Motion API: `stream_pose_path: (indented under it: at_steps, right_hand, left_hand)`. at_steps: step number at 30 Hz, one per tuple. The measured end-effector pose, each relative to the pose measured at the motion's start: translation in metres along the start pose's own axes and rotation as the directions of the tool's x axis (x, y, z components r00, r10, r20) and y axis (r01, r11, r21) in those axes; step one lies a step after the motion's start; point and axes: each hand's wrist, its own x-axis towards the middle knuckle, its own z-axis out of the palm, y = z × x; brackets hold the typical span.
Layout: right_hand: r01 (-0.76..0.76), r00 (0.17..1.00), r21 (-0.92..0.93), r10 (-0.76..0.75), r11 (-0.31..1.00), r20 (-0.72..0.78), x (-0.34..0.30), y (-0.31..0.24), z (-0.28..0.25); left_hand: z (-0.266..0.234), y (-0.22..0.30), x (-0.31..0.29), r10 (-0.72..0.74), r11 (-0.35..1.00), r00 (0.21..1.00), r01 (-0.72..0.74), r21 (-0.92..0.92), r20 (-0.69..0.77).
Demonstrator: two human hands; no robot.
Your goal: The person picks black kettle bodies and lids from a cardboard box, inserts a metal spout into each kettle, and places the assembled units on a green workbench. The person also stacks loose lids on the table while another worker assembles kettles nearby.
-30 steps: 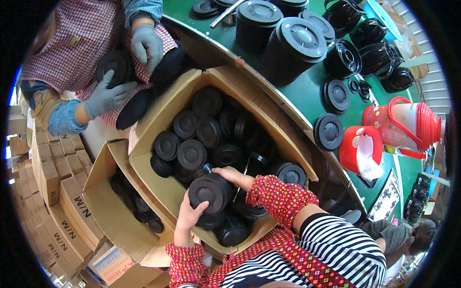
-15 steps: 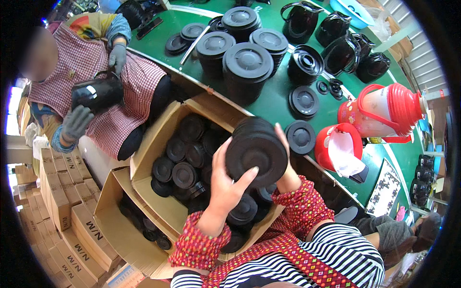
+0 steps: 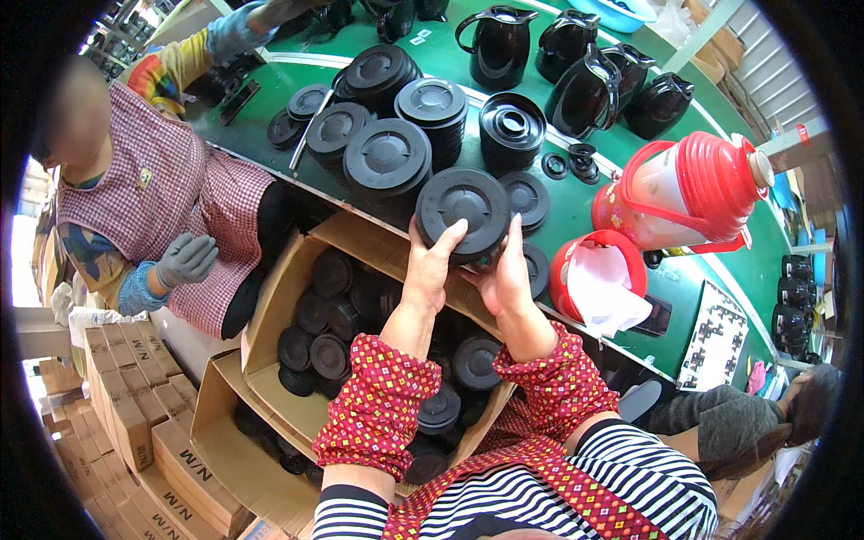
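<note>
A stack of black round plastic discs is held between my two hands at the near edge of the green table. My left hand grips its left side, the thumb lying on the top disc. My right hand wraps the lower right side. How many discs are below the top one is hidden. Just beyond stand tall stacks of similar black discs. Another flat black disc lies to the right of the held stack. Below my forearms, an open cardboard box contains many loose black discs.
Black jugs stand at the back. A red thermos and red bin with white paper are at right. A co-worker in grey gloves sits at left, near stacked cartons. A thin rod rests by the stacks.
My hands have carried the stack of discs up and away from me, from over the box to the table's edge. The co-worker's black jug has left their hands; one arm now reaches far back.
</note>
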Motion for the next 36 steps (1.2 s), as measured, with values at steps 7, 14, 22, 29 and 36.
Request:
stream_pose_path:
  at_steps: [7,14,22,29,36]
  right_hand:
    - [0.177,0.980,-0.093,-0.166,0.980,0.112,0.059,-0.010,-0.024]
    - [0.438,0.802,-0.870,-0.340,-0.226,0.492,0.003,-0.046,-0.059]
    - [0.099,0.921,-0.753,-0.226,-0.650,0.317,-0.003,0.000,-0.086]
    - [0.291,0.903,-0.901,-0.219,-0.322,0.370,-0.031,-0.008,-0.067]
    - [-0.502,0.690,0.115,0.317,0.857,0.651,-0.082,-0.027,-0.045]
  left_hand:
    - [0.025,-0.003,0.044,-0.032,0.998,0.998,0.029,-0.057,-0.060]
    - [0.032,0.021,0.044,-0.213,0.976,0.966,0.218,0.022,-0.150]
    - [-0.001,-0.003,-0.013,-0.226,0.973,0.965,0.230,0.020,-0.130]
    - [-0.066,-0.045,-0.091,-0.287,0.939,0.930,0.320,0.123,-0.229]
    - [-0.052,-0.007,-0.154,-0.027,0.998,0.998,0.030,0.049,-0.052]
